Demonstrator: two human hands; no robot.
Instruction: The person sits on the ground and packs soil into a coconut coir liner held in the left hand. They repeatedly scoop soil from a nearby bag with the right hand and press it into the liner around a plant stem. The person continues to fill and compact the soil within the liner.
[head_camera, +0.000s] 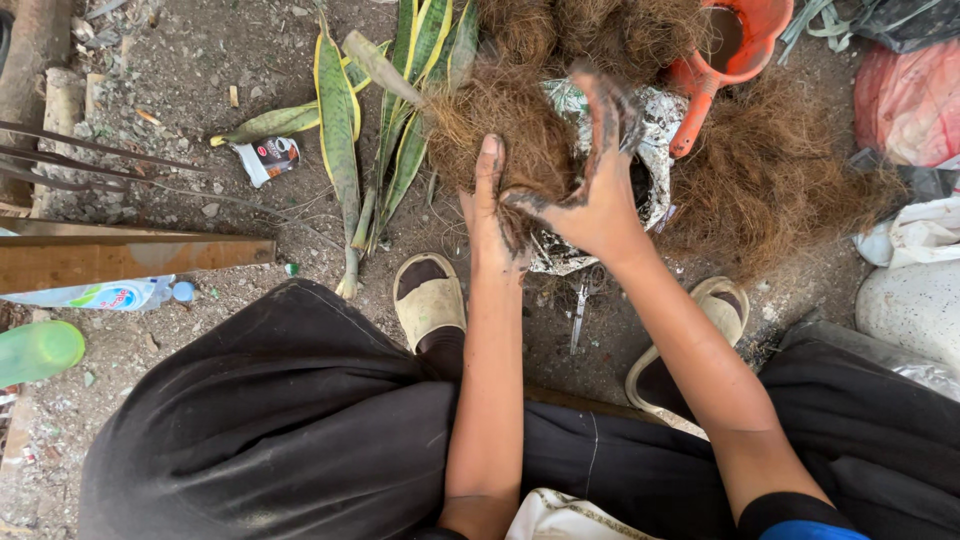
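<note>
Between your feet, your soil-stained left hand (492, 215) and spread right hand (590, 185) press brown coconut fibre (500, 125) into the silvery bag (655, 140), fibre heaped, long green-yellow leaves (340, 130) unplanted.

Two hands: left hand (492, 215) and right hand (592, 195), both on one clump of brown coconut fibre (505, 125). Two beige slippers, one (430, 300) on the left, one (715, 310) on the right. One orange watering can (735, 45). One pair of scissors (580, 312). One green bottle (38, 350). One clear plastic bottle (100, 294). One crushed can (268, 158).
</note>
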